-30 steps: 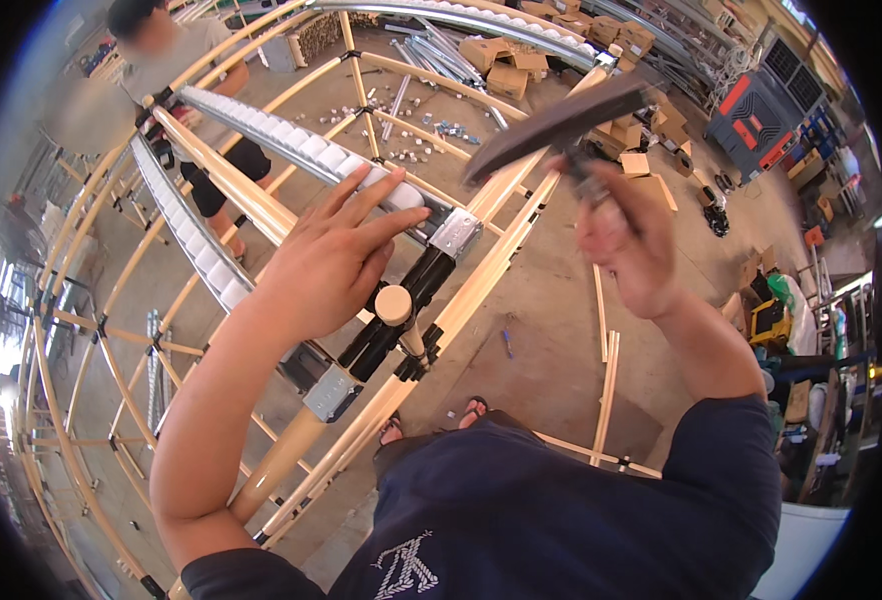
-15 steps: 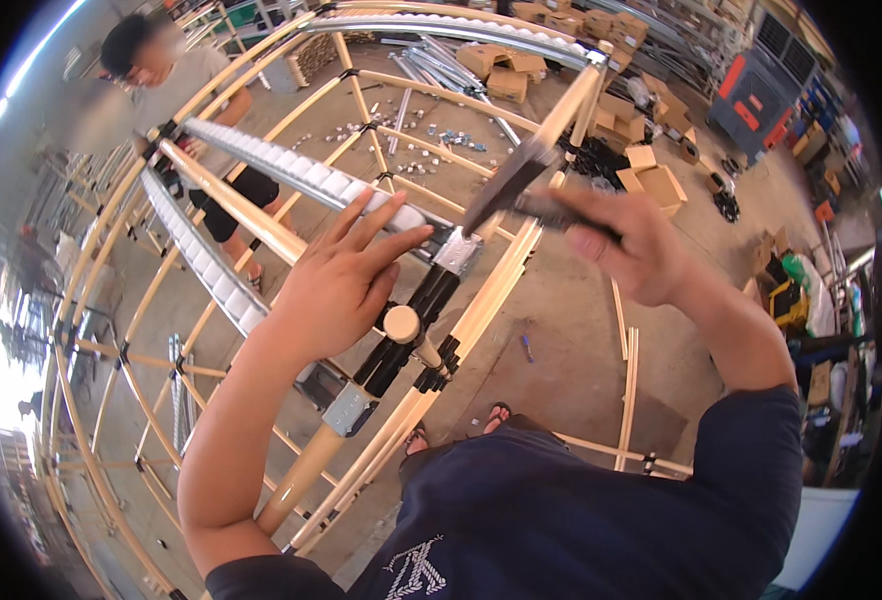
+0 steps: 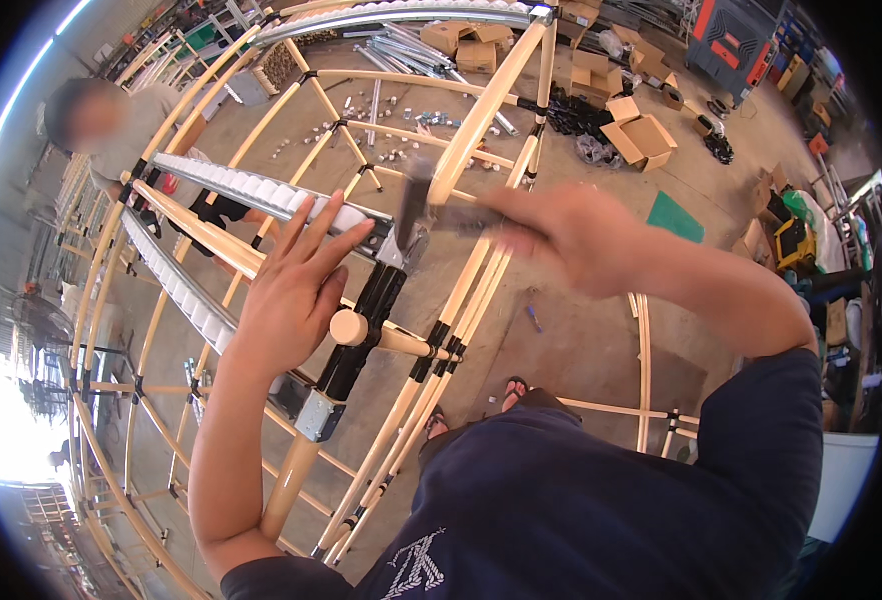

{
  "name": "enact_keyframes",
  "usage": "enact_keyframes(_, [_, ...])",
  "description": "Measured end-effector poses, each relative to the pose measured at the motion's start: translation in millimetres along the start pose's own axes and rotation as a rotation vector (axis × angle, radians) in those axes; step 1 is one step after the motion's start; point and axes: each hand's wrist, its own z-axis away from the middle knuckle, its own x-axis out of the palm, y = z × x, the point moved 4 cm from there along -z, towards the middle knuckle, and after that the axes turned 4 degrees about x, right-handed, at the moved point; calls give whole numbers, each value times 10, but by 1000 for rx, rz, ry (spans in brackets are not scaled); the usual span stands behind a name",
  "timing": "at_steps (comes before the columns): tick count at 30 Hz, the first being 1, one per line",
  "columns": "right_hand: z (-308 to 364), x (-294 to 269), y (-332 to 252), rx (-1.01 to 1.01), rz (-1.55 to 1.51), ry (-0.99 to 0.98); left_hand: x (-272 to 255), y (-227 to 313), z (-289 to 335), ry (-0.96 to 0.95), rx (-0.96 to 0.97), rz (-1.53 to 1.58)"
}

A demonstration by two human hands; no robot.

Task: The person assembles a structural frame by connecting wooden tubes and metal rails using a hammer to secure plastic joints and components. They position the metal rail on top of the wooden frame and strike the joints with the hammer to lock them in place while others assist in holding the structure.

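The person's dark blue shirt point(image 3: 611, 470) fills the lower edge, and sandalled feet point(image 3: 514, 393) show on the floor point(image 3: 561, 360) just beyond its hem. The right hand point(image 3: 571, 240), blurred, has its fingers wrapped around the handle of a hammer point(image 3: 414, 212). The hammer's dark head stands at a silver bracket point(image 3: 391, 250) that caps one end of a track of white rollers point(image 3: 261, 190); the blur hides whether the two touch. The left hand point(image 3: 291, 300) lies palm down near that same end, its fingers spread wide over the rollers and gripping nothing.

Just beside the left hand, a black sleeve point(image 3: 339, 372) runs along a thick tan pole point(image 3: 289, 480), between the silver bracket and a second metal bracket point(image 3: 319, 415). A round tan pipe end point(image 3: 349, 327) sits over the sleeve. Long tan pipes point(image 3: 383, 437) with black joints run alongside, to the right of the pole.

On the left, a second roller track point(image 3: 181, 280) slants away through the pipe frame. Farther off, a green sheet point(image 3: 675, 216) and a cardboard box point(image 3: 644, 140) lie on the floor. At the far left stands a co-worker point(image 3: 141, 115); beyond the frame are heaped metal rails point(image 3: 411, 57), and a grey and orange machine point(image 3: 726, 45) is at the upper right.
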Motion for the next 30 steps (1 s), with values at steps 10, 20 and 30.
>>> enact_keyframes(10, [171,98,62,-50,-620,161,29,-15,8,-12,23,-13])
enact_keyframes(20, [781,1253,1233,240,-579,298,-73,14,49,-100,19,-20])
enact_keyframes(30, [3657,4486,2910,1928,-1689,164,-535,131,-424,-486,-102,25])
